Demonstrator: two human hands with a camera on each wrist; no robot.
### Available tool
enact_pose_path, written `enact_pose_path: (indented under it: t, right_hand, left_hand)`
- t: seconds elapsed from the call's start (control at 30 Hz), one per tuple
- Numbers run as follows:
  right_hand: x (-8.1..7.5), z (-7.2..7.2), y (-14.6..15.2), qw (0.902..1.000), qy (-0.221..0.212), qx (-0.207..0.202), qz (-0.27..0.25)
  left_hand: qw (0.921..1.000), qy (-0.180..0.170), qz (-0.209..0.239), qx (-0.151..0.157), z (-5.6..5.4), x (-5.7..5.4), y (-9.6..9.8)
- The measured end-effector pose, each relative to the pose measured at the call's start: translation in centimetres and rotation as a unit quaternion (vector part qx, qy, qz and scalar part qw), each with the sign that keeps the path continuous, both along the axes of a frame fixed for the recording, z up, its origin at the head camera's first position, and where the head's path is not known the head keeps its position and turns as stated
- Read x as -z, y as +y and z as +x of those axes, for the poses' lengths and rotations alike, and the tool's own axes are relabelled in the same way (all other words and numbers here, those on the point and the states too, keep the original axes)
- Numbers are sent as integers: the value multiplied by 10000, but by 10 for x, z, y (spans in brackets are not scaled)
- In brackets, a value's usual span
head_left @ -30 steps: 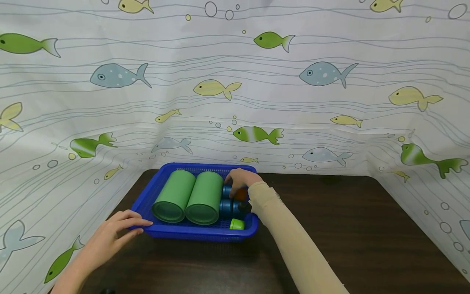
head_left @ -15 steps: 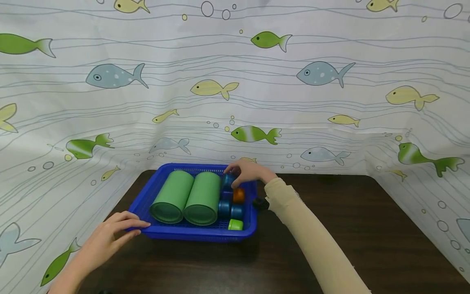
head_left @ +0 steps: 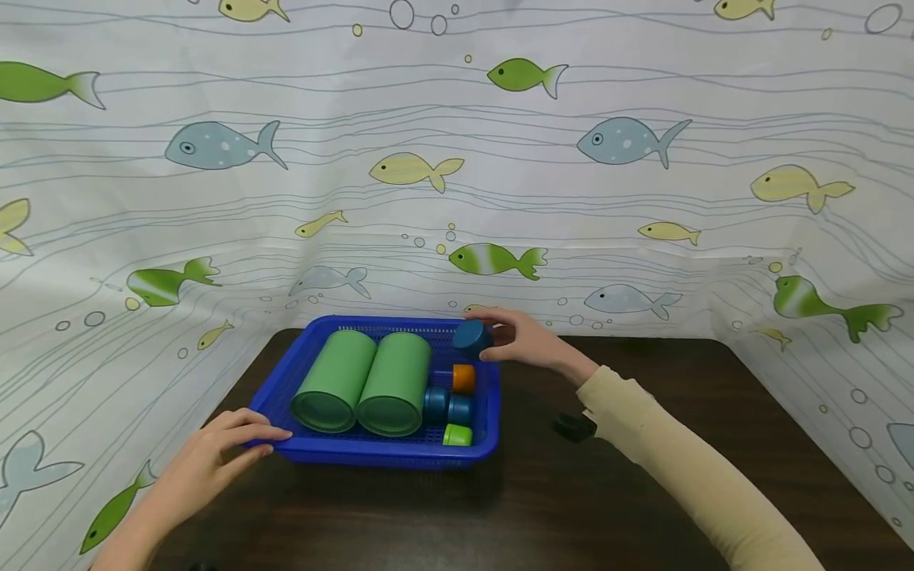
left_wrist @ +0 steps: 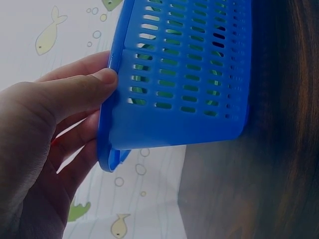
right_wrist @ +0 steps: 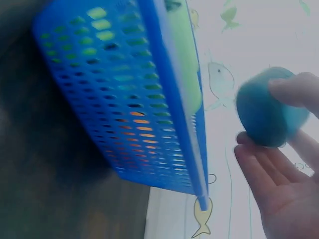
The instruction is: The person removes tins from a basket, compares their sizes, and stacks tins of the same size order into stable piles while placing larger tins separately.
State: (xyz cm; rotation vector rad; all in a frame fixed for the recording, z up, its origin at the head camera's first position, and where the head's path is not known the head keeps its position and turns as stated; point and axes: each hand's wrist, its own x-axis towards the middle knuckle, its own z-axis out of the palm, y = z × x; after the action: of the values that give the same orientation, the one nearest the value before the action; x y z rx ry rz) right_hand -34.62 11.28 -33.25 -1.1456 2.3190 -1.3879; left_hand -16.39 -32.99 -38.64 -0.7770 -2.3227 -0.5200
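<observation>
Clearly, the thing to watch is the blue cup [head_left: 471, 339], raised over the far right corner of the basket [head_left: 385, 450] and, from the right wrist's side, well clear of the rim. It sits at the fingertips of the right hand [head_left: 524, 341], on that hand's left, so the cup lies between palm and basket. The hand is narrowed around it, thumb on one side and fingers on the other. The cup is squat, with hardly a long axis to speak of; it looks tipped, though I can't make out which end is open.

Just nearer than the cup, down inside the basket, is the orange cup [head_left: 464, 379]; next come two more blue cups [head_left: 448, 406] side by side, then the lime cup [head_left: 458, 435] by the near rim. Left of them two green cans [head_left: 364, 385] lie on their sides next to each other, long axes running away from the person.

The left hand [head_left: 224, 444] is much the farther from the raised cup: it grips the basket's near left corner, thumb against the outside of the rim. Under everything is the dark table [head_left: 643, 460], with a fish-patterned cloth [head_left: 457, 119] behind.
</observation>
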Motion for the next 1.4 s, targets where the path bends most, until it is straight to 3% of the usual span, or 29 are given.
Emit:
enact_pose_path:
  t: [0.17,0.4,0.77,0.97,1.23,1.4]
  right_hand:
    - [7,14,18,9988,-206,159,-405]
    - [14,31,37,9962,62,611,-610]
    - [27,53,59,9882,520,1379,-413]
    - [38,59,69,9827,547,1726,-379]
    - [52,62,80,9788,485,1990,-16]
    - [56,62,82,9803,415,1909,297]
  left_hand:
    - [10000,-19,-2,17,0,1,-1]
    - [10000,-44,45,71,-1,1,0]
    - [9999,-68,44,127,-3,1,0]
    - [9999,-24,-153,-35,-1,-2,3]
    - [9998,53,9,183,-3,3,-1]
    - [9996,100,67,274,-5,4,-2]
